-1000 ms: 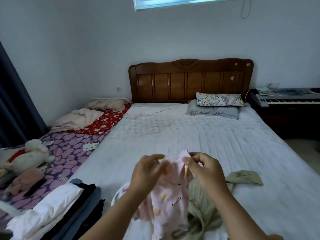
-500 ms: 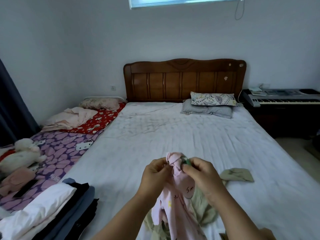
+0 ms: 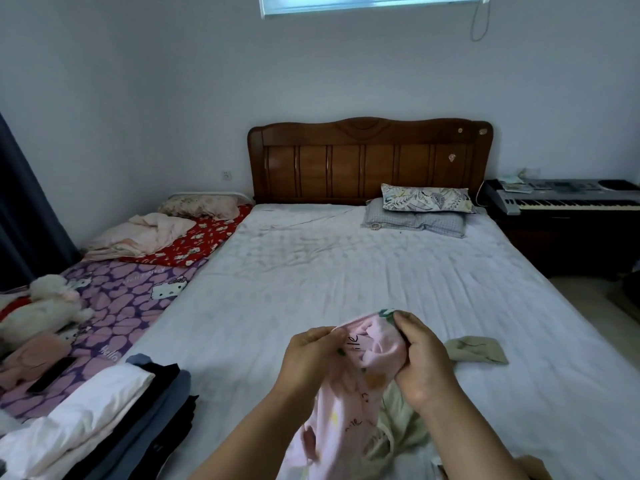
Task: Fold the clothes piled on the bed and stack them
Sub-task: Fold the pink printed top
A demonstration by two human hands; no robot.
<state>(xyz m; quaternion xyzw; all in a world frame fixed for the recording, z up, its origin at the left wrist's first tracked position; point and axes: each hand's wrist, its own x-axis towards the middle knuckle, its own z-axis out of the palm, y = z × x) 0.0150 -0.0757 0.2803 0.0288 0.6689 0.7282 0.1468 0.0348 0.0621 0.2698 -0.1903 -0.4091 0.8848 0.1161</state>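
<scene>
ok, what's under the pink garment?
Under the pink garment, held by both hands, an olive garment lies crumpled on the bed. Its middle is covered; anything beneath can't be seen.

Pink garment [image 3: 363,386] soft matt cloth; headboard [image 3: 367,161] glossy wood; bed sheet [image 3: 329,278] wrinkled matt fabric.

2 bare forearms, no sleeves; left hand [image 3: 309,355], right hand [image 3: 420,358].

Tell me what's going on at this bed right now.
A person is sorting laundry. Both hands, the left hand and right hand, grip a pink printed garment held up above the white bed. An olive-green garment lies unfolded beneath and beside it. A stack of folded clothes sits at the left.
</scene>
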